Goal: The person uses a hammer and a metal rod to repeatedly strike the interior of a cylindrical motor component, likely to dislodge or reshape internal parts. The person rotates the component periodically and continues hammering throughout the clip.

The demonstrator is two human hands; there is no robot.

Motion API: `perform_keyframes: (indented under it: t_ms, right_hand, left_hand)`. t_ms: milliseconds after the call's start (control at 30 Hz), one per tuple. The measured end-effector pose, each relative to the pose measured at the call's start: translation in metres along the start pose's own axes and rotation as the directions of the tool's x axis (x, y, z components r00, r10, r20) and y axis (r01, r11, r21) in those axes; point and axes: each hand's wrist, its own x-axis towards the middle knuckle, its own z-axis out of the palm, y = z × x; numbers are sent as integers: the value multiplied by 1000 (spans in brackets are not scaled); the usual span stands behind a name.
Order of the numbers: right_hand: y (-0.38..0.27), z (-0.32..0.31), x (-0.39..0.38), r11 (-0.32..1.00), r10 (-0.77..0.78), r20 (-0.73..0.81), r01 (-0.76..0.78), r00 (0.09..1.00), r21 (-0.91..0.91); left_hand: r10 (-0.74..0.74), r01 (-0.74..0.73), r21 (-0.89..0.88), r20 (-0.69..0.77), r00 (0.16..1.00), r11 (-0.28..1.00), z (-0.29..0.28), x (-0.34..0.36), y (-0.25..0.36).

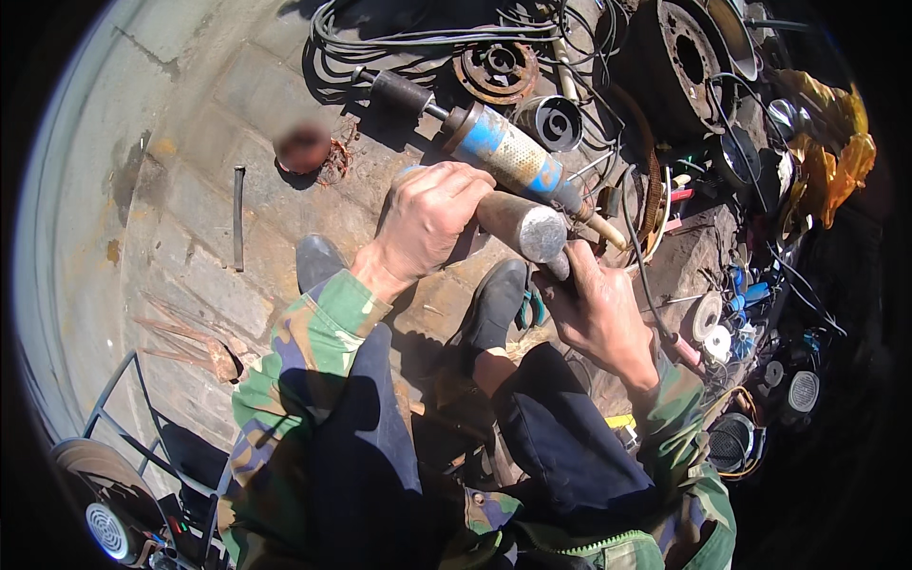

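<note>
The right hand is clamped on a metal-headed hammer; the left hand curls, its hold hidden. Work seems underway; what is done or left remains unclear.

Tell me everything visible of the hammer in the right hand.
The hammer has a thick, cylindrical, metal-looking head, brownish grey along its side, with a paler, scuffed round face angled toward the viewer. A short stretch of handle shows before the right hand, which grips it and hides the rest. The head appears beside the left hand; whether they touch is unclear.
</note>
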Motion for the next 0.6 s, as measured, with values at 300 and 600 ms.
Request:
perform_keyframes:
  t_ms: [300,600]
  right_hand:
    - [15,22,-19,896,137,-315,18,939,444]
    - [49,123,60,633,504,-8,-363,864,684]
  left_hand:
    - [27,-25,-71,22,999,997,-13,-4,-11]
    - [14,-14,-66,-3,1000,998,-17,2,-3]
